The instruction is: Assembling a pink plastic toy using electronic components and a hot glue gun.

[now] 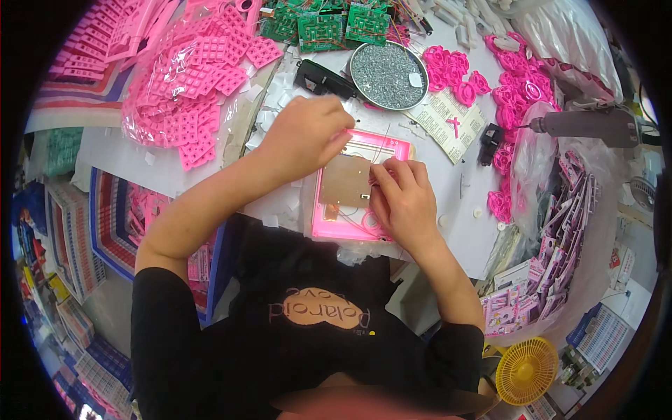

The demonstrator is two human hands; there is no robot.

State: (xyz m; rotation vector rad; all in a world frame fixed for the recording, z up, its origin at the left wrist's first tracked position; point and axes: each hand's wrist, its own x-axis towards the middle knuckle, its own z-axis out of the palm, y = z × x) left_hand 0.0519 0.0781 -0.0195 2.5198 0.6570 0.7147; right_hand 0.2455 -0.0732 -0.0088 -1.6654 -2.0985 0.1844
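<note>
In front of me lies a shallow pink plastic casing (332,229), its inside facing up. A tan circuit board (346,180) sits in it, with thin wires above and below and a pink ring near the lower right. My right hand (406,206) is closed at the board's right edge, fingertips curled down against it. Over the casing's upper left corner is my left hand (308,133), with fingers and thumb drawn together in a pinch. Whatever is between those fingertips is too small or hidden to make out.
Beyond the casing stand a round dish of small screws (388,73) and a black plastic part (325,80). Green circuit boards (322,31) lie farther back. Pink keypads (210,63) are piled left. At right are pink rings (448,66) and an electric screwdriver (588,126).
</note>
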